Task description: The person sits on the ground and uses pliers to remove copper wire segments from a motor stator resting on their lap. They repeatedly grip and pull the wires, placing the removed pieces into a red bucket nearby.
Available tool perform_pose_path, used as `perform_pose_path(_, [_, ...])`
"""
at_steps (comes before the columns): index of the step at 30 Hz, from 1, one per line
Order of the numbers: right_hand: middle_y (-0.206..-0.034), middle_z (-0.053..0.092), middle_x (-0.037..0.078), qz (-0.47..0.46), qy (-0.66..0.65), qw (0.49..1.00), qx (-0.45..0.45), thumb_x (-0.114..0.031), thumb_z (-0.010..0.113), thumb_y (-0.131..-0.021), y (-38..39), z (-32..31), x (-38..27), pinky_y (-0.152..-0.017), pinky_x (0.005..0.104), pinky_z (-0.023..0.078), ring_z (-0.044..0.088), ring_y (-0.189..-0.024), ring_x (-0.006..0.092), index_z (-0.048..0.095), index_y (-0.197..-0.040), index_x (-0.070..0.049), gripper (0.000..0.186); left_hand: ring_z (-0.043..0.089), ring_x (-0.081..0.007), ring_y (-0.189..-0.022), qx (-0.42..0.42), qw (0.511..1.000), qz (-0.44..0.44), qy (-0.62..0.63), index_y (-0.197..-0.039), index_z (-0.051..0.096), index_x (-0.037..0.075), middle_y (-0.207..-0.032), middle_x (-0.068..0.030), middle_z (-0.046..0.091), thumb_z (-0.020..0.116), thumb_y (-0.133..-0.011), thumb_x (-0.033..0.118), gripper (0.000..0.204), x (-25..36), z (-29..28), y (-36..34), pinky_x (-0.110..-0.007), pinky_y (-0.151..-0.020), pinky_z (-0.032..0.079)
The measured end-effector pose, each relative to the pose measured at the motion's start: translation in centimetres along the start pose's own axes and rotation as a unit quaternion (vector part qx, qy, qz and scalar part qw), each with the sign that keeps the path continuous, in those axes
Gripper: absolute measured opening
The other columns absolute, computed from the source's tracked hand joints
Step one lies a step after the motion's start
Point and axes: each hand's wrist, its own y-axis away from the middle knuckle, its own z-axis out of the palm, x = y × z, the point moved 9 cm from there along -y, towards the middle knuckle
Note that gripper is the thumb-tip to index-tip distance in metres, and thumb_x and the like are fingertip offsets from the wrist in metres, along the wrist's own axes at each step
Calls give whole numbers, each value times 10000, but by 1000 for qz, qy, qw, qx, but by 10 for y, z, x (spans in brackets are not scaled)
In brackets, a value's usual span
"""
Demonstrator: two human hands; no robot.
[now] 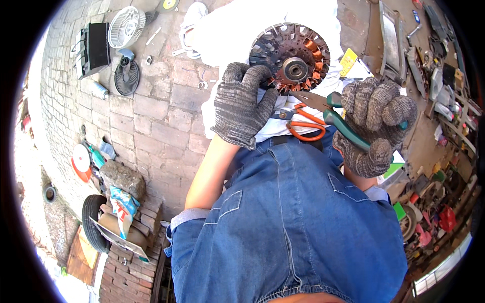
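My gloved left hand (242, 106) grips the lower left rim of a round dark motor part (273, 50), with exposed copper windings on its right and a metal hub in its middle. My gloved right hand (376, 113) is wrapped round green-handled pliers (339, 121), whose jaws point left, just below the windings; whether they touch them I cannot tell. Orange-handled scissors (298, 137) lie beneath the pliers on a white cloth (227, 28) over my lap.
Fan parts (126, 78) and a black box (93, 49) lie on the brick paving at upper left. A tyre (93, 222) and rock (123, 177) sit at lower left. Metal parts and assorted clutter (442, 91) line the right side.
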Motion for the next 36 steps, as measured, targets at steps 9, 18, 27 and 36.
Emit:
perform_pose_path(9, [-558,523,90,-164,-199,960,-109,-120,505,-912,12,-38,27,-417,367,421,485,-426,187,482,-747,-54,180,572,-208,-850,-32,998,-30,36,-1053,588,46,-965,-93,527,784,-704,129,410,2,-1,-7,-336,-749,493])
perform_pose_path(18, [-641,531,91,-175,-81,973,-124,-124,545,-886,26,-39,47,-507,372,429,502,-534,202,491,-806,-61,116,589,-209,-812,54,998,-24,-31,-994,599,24,-904,-91,539,733,-779,116,269,-5,3,-3,-337,-710,495])
perform_pose_path(27, [-744,547,98,-166,33,980,-108,-132,594,-856,40,-37,48,-610,389,437,521,-653,223,504,-878,-67,113,580,-158,-776,-10,999,16,-37,-1011,585,21,-932,-57,516,731,-782,84,279,-7,1,-3,-298,-696,487])
perform_pose_path(36, [-846,564,105,-168,63,978,-102,-140,643,-825,44,-33,43,-712,407,445,539,-773,245,517,-949,-73,189,550,-276,-834,78,979,108,-155,-1034,562,40,-936,-130,543,716,-767,136,323,0,4,1,-376,-730,474])
